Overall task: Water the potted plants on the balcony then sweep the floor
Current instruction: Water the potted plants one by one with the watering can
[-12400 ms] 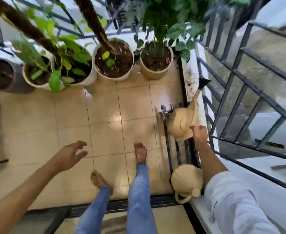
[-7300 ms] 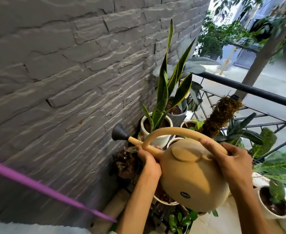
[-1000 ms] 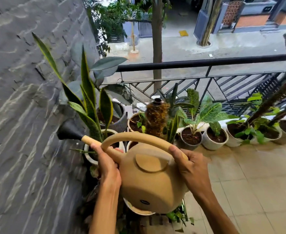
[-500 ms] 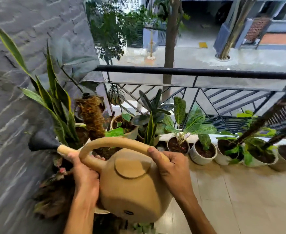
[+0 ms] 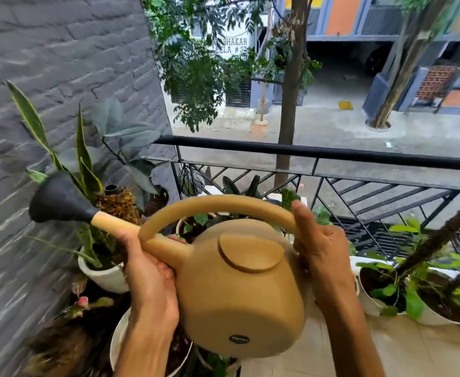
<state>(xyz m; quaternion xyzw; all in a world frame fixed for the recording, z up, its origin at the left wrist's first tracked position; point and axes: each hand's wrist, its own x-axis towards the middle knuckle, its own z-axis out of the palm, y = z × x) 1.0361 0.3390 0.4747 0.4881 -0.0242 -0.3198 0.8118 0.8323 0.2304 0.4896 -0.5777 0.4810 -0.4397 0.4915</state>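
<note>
Head view of a balcony corner during the watering stage. A tan, round-bodied plastic watering can (image 5: 239,289) with an arched handle is held up in both hands, tipped toward the left so that its black rose nozzle (image 5: 57,200) points at the snake plant in a white pot (image 5: 102,273) standing against the grey stone-textured wall (image 5: 60,63). The left hand (image 5: 150,270) wraps around the base of the spout, fingers curled beneath it; the right hand (image 5: 320,248) grips the rear end of the handle where it joins the body. No stream of water can be made out at the nozzle, so whether pouring is under way cannot be told.

Further pots wait along the black metal railing (image 5: 316,153): a white pot with a staked green plant (image 5: 441,303) at the right, well apart from the can, and several smaller pots partly hidden behind the can's body. The soil visible at the right looks dark, but wetness cannot be judged.

As a judgement, the task is in its first half: watering is in hand at the wall-side cluster, the railing-side pots appear yet to be served, and sweeping of the beige tiled floor (image 5: 413,355) has not begun. No broom appears in this view.
</note>
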